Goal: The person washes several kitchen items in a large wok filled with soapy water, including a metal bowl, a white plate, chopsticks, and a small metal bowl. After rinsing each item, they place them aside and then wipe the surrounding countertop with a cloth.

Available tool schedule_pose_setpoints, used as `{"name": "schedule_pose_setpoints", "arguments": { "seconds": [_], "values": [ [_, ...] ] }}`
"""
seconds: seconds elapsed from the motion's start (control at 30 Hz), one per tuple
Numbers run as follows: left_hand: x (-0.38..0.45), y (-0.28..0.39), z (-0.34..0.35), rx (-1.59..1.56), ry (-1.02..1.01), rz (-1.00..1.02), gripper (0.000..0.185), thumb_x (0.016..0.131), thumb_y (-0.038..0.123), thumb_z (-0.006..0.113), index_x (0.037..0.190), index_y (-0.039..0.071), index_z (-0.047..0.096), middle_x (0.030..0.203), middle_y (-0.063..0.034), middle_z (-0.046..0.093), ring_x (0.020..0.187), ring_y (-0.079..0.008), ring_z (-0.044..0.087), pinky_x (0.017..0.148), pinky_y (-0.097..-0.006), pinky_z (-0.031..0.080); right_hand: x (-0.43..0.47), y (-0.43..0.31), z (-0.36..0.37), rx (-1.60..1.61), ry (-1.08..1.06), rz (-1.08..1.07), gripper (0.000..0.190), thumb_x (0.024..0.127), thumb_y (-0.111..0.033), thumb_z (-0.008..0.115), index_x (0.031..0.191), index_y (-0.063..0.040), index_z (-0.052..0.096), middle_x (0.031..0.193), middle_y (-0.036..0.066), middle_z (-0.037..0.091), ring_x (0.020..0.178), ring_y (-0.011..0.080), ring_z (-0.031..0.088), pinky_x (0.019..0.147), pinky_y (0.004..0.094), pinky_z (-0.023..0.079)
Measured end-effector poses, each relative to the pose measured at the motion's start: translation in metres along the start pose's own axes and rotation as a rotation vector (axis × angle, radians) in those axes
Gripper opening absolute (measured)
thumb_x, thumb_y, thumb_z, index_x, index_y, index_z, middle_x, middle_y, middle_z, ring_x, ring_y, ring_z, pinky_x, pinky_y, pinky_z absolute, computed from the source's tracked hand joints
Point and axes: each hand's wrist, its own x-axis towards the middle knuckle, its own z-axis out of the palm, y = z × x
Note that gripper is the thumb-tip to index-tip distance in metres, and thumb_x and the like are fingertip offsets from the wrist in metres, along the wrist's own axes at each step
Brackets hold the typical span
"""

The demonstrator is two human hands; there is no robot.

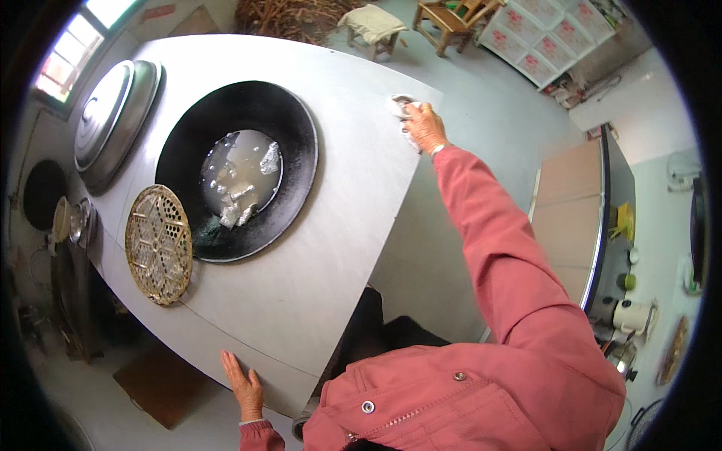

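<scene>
My right hand (426, 127), arm stretched out, presses a crumpled white cloth (401, 106) on the far right corner of the pale tiled counter (338, 237). My left hand (243, 383) lies on the near edge of the counter with its fingers apart and nothing held. Between and beyond the hands, a large black wok (293, 191) is set in the counter, with cloudy water (242, 163) and crumpled silvery pieces in its bottom. A round perforated steamer rack (159, 245), brownish at its rim, overlaps the wok's left edge.
A large metal lid (104, 115) rests at the counter's far left. Bowls (79, 220) stand at the left end. Beyond the counter are a cloth-covered stool (372, 25), a wooden chair (451, 22) and a flowered cabinet (544, 36). A dark-topped kitchen unit (615, 214) is at right.
</scene>
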Motion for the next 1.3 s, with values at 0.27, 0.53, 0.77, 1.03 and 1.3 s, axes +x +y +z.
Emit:
{"name": "schedule_pose_setpoints", "arguments": {
  "seconds": [0.27, 0.53, 0.77, 1.03, 1.3],
  "values": [
    [0.002, 0.013, 0.002, -0.029, 0.027, -0.096, 0.080, 0.079, -0.009, 0.053, 0.154, 0.000, 0.026, 0.163, -0.0206, 0.019, 0.151, -0.0377, 0.018, 0.123, -0.0451, 0.017, -0.119, -0.139, 0.003, 0.335, -0.180, -0.923, 0.035, 0.076, -0.015, 0.069, 0.111, -0.014, 0.065, 0.111, 0.010, 0.061, 0.103, 0.0317, 0.062, 0.103, 0.0555, 0.044],
    [0.009, 0.031, 0.014, -0.022, 0.101, -0.271, 0.078, 0.081, -0.009, 0.052, 0.153, 0.001, 0.027, 0.163, -0.0208, 0.020, 0.151, -0.0368, 0.019, 0.123, -0.0448, 0.018, 0.053, -0.102, 0.045, 0.215, -0.041, -0.796, 0.041, 0.077, -0.007, 0.067, 0.118, -0.012, 0.066, 0.112, 0.015, 0.061, 0.109, 0.0332, 0.059, 0.104, 0.0499, 0.044],
    [0.036, 0.058, 0.033, 0.042, 0.180, -0.483, 0.067, 0.085, -0.005, 0.055, 0.149, -0.004, 0.034, 0.159, -0.0233, 0.027, 0.149, -0.0384, 0.024, 0.122, -0.0452, 0.021, 0.209, -0.098, 0.057, 0.178, -0.158, -0.275, 0.036, 0.082, -0.013, 0.066, 0.118, -0.017, 0.062, 0.119, 0.013, 0.057, 0.108, 0.0353, 0.060, 0.092, 0.0442, 0.051],
    [0.100, 0.207, 0.073, -0.005, 0.236, -0.442, 0.066, 0.085, 0.000, 0.061, 0.146, -0.006, 0.036, 0.157, -0.0250, 0.030, 0.148, -0.0396, 0.026, 0.121, -0.0460, 0.022, 0.072, -0.085, 0.030, 0.429, -0.321, -1.047, 0.027, 0.079, -0.012, 0.068, 0.106, -0.010, 0.064, 0.105, 0.013, 0.060, 0.100, 0.0298, 0.063, 0.087, 0.0477, 0.049],
    [0.114, 0.248, 0.110, -0.041, 0.241, -0.473, 0.074, 0.083, 0.001, 0.063, 0.149, -0.005, 0.031, 0.159, -0.0260, 0.025, 0.149, -0.0403, 0.023, 0.122, -0.0453, 0.021, 0.210, -0.098, 0.092, 0.447, -0.089, -1.018, 0.035, 0.080, -0.003, 0.065, 0.114, -0.012, 0.067, 0.117, 0.014, 0.062, 0.112, 0.0333, 0.060, 0.095, 0.0420, 0.049]
  ]
}}
